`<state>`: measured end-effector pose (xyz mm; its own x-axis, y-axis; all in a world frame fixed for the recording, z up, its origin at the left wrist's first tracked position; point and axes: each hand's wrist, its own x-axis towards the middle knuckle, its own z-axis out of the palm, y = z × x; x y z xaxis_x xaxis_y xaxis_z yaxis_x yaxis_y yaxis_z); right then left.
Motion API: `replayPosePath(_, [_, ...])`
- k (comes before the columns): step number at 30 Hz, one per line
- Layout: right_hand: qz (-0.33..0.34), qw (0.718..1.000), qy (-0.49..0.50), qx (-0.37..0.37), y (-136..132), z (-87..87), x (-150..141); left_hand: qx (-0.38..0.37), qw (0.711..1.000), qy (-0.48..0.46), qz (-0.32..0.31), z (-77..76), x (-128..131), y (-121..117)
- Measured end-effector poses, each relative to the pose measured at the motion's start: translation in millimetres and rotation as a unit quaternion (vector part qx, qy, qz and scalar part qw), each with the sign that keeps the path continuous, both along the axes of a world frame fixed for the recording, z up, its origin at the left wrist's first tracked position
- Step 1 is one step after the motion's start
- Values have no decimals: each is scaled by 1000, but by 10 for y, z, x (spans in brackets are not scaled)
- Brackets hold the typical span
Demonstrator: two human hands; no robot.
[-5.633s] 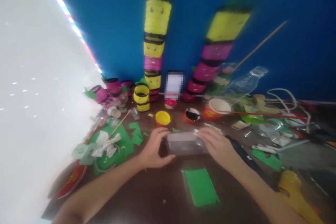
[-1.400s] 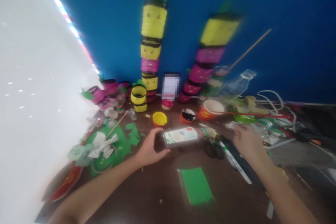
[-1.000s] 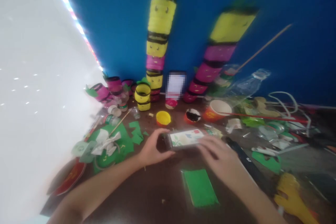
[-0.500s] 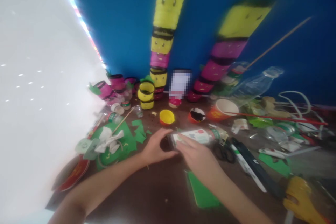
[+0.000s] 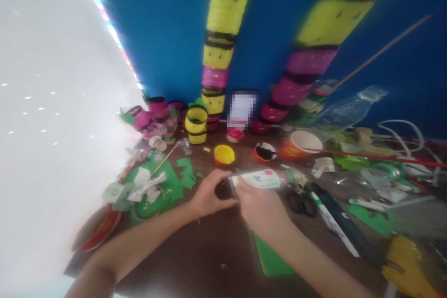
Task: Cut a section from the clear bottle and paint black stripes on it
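Scissors (image 5: 302,199) just beside the bottle (image 5: 267,179)

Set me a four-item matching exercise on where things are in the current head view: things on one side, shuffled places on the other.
Things
1. labelled plastic bottle
2. small cup with black contents
3. green sheets
4. white marker

Places
A. partly hidden by the right forearm
B. alongside a long black object
C. lying on its side, left hand curled around its base end
D. between the small cup with yellow contents and the larger red paper cup

Right pairs: 1-C, 2-D, 3-A, 4-B
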<state>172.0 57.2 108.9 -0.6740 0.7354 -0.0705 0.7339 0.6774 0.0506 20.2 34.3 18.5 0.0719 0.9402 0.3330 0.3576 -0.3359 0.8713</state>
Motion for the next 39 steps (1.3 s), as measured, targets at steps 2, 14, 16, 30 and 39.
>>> replayPosePath(2, [-7,1000,1,6,19,-11,-13,-4,1000,-8,2,1,4,4])
replayPosePath(14, [4,987,151,-56,156,-89,222,-45,998,-53,1,16,20,14])
replayPosePath(16, [2,991,118,-59,131,-55,180,-40,998,-45,1,9,20,9])
replayPosePath(30, [-11,974,225,32,105,-167,180,-38,998,-46,1,9,21,18])
replayPosePath(39, [-32,961,274,-18,144,-211,201,-53,997,-49,3,-21,27,13])
